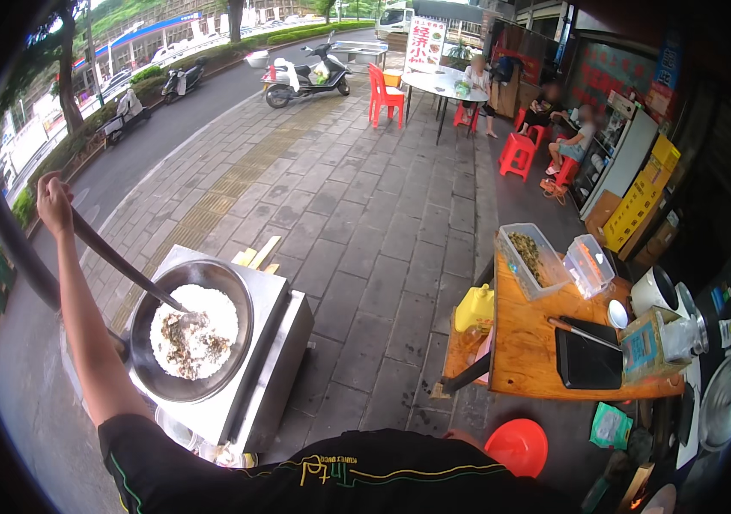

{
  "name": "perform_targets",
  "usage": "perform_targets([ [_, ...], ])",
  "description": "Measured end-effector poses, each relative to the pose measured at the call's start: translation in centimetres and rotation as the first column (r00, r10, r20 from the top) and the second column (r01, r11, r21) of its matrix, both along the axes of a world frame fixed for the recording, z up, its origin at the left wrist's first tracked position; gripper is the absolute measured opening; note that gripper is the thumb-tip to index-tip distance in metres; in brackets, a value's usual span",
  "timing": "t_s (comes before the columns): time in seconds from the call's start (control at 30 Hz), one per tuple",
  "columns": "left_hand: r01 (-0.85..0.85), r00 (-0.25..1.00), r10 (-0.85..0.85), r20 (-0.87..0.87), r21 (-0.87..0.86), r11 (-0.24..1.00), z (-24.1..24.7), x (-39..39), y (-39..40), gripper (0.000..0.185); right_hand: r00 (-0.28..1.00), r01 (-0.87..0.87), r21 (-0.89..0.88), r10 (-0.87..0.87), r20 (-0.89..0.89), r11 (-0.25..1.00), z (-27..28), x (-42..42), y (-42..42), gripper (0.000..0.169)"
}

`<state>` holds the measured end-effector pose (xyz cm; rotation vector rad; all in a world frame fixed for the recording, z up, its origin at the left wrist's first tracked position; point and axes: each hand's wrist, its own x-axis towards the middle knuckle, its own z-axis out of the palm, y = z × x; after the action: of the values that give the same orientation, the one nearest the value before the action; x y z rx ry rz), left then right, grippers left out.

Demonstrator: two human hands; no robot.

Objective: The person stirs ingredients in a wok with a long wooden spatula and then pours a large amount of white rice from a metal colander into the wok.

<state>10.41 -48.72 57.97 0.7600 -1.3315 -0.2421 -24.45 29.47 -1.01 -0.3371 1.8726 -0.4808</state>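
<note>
My left hand (55,202) is raised at the far left, closed around the upper end of a long-handled ladle or spatula (124,265). The tool slants down into a wide metal wok (246,321), its head resting in white rice (224,315) mixed with dark brown bits. The wok sits in a boxy stainless steel stove (256,283). Of my right hand, only a small patch of skin (465,438) shows at my shirt's lower edge, beside a red plastic basin (517,446); what it does is hidden.
A wooden table (526,360) at right bears a plastic tub of chopped greens (529,257), a black board (587,353), a knife-like tool and a cardboard box. A yellow jug (476,307) stands beside it. Farther off, several people sit near red stools (517,154); a scooter (307,74) is parked.
</note>
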Motion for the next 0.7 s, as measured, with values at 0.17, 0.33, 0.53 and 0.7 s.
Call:
perform_targets([
  [0.17, 0.066, 0.997, -0.066, -0.027, -0.007, 0.998, -0.8, -1.5, -2.5, 0.021, 0.997, 0.062, -0.051, -0.064, -0.043, 0.997, -6.3, -2.5, 4.0, 0.038],
  [0.33, 0.004, 0.999, -0.004, 0.041, -0.015, 1.000, -0.8, 0.8, -2.5, 0.023, 0.997, -0.036, -0.015, 0.034, -0.071, 0.999, -4.8, -1.1, 1.3, 0.038],
  [0.53, 0.053, 0.998, -0.053, 0.016, -0.026, 0.998, -0.3, 0.3, -1.9, 0.022, 0.996, 0.044, -0.053, -0.048, -0.081, 0.998, -3.2, 0.7, 0.2, 0.038],
  [0.7, 0.106, 0.993, -0.107, -0.046, -0.021, 0.994, -0.7, -2.2, -2.0, 0.022, 0.986, 0.158, -0.031, -0.159, -0.042, 0.987, -4.6, -1.6, 2.1, 0.036],
])
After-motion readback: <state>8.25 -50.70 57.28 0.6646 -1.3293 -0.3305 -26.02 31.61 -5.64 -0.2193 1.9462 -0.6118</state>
